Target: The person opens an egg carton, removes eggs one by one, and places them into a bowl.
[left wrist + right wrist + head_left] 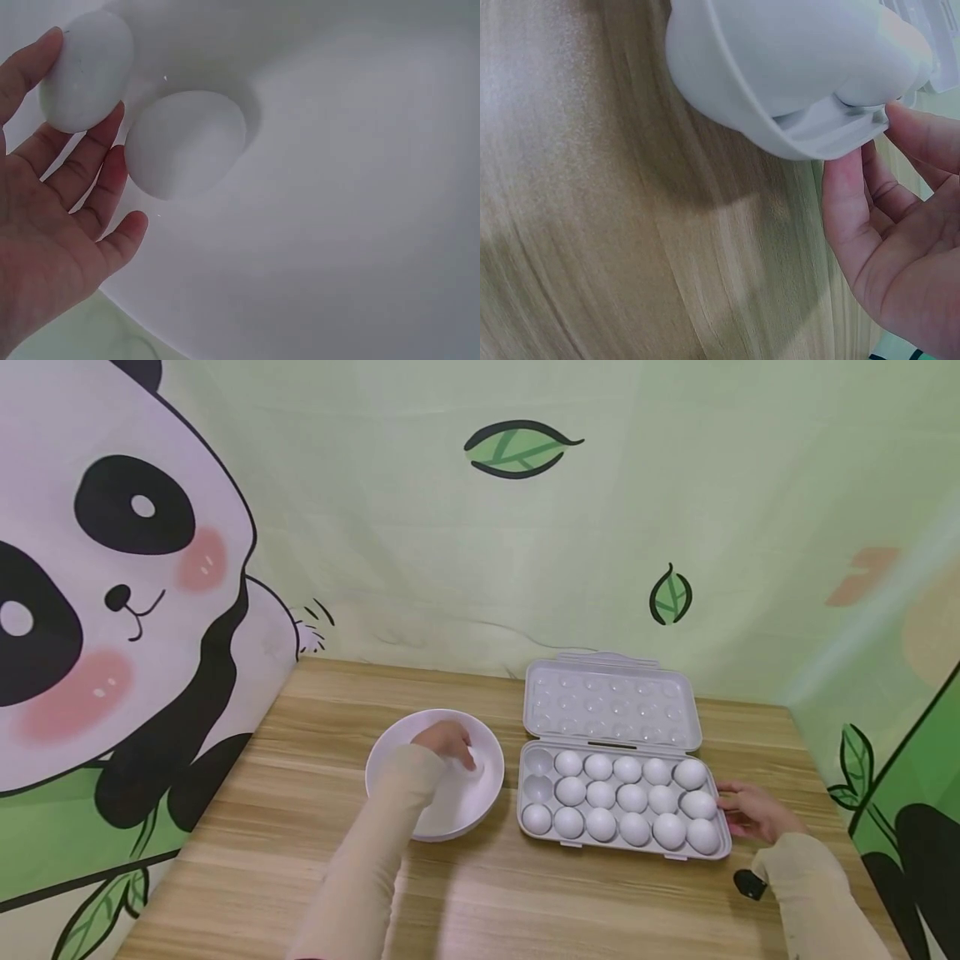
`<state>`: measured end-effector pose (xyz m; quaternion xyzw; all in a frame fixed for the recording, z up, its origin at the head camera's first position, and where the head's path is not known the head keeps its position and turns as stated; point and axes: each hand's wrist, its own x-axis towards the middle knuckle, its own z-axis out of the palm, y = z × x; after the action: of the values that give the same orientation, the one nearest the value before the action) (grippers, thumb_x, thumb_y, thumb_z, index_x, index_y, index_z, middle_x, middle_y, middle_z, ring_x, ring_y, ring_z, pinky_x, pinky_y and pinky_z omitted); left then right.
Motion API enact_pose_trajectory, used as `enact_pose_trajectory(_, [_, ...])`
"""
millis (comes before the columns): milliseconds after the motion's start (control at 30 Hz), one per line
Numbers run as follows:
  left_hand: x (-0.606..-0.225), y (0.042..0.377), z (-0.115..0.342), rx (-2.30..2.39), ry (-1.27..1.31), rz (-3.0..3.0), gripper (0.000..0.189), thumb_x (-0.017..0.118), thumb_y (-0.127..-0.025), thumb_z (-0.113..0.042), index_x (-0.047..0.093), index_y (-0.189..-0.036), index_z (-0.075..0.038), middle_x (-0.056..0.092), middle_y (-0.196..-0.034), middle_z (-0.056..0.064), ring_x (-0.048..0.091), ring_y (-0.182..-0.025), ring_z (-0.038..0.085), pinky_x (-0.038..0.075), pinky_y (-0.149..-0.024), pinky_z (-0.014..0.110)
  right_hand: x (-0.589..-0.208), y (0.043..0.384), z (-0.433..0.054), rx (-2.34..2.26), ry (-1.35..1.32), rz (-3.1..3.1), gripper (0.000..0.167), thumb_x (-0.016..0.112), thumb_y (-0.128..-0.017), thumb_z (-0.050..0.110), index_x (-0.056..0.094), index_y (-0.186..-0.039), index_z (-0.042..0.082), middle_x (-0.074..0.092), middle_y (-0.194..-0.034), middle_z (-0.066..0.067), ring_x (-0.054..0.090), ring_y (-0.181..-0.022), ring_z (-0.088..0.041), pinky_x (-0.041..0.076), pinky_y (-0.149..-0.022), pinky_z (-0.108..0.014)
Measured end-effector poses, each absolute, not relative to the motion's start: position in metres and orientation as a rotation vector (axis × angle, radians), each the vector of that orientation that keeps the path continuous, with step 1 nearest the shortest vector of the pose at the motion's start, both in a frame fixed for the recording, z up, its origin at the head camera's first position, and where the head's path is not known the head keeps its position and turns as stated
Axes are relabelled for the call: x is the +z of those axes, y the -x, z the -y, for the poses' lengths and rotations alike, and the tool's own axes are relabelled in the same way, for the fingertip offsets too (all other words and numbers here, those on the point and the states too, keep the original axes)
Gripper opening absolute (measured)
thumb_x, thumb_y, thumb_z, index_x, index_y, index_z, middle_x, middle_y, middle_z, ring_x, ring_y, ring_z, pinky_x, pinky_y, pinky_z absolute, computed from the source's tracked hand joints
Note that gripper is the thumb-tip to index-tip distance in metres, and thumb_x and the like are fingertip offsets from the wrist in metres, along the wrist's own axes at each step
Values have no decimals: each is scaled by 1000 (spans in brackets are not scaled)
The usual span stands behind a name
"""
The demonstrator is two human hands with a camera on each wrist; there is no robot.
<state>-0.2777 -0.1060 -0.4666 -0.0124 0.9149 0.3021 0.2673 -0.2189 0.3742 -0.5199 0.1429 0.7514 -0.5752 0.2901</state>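
Inside the white bowl (pixel 450 817), my left hand (pixel 446 742) pinches a white egg (pixel 86 71) between thumb and fingertips. Against those fingers lies a second white egg (pixel 186 144), resting on the bowl's inner surface. My right hand (pixel 761 812) grips the right end of the egg carton (pixel 538 790), its thumb at the rim and its fingers below, as the right wrist view shows. White eggs (pixel 632 797) fill most of the carton's cups in three rows. Two cups at the left end, back and middle, hold no egg.
The carton's dimpled lid (pixel 611 702) lies folded open toward the back wall. Near my right sleeve sits a small black object (pixel 749 884). The wooden table (pixel 525 910) meets a printed cloth backdrop with a panda (pixel 225 635) on the left.
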Motion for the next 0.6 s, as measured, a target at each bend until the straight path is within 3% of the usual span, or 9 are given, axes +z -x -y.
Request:
enact_pose_trajectory(200, [-463,272,108,885,179,-2428,43,71,-62,-12,61,-103,-17,57,-108,3,51,-95,21,42,-77,36,-518,219,-372,-1531,-373,-2004,63,51,-85,9,12,-132,-6,57,-74,6,55,-69,-9,47,-64,-26])
enact_pose_trajectory(367, [-462,264,111,1101,471,-2281,45,67,-58,-10,62,-101,-23,53,-111,4,50,-91,27,43,-68,39,-518,219,-372,-1529,-381,-2007,62,51,-85,9,13,-132,-5,57,-74,6,55,-69,-10,47,-64,-26])
enact_pose_trajectory(600, [-466,259,114,1096,430,-2311,48,62,-58,-9,61,-104,-24,54,-109,3,48,-90,25,41,-69,34,-520,219,-373,-1524,-374,-2017,62,52,-85,8,13,-131,-6,57,-73,5,54,-68,-10,47,-62,-25])
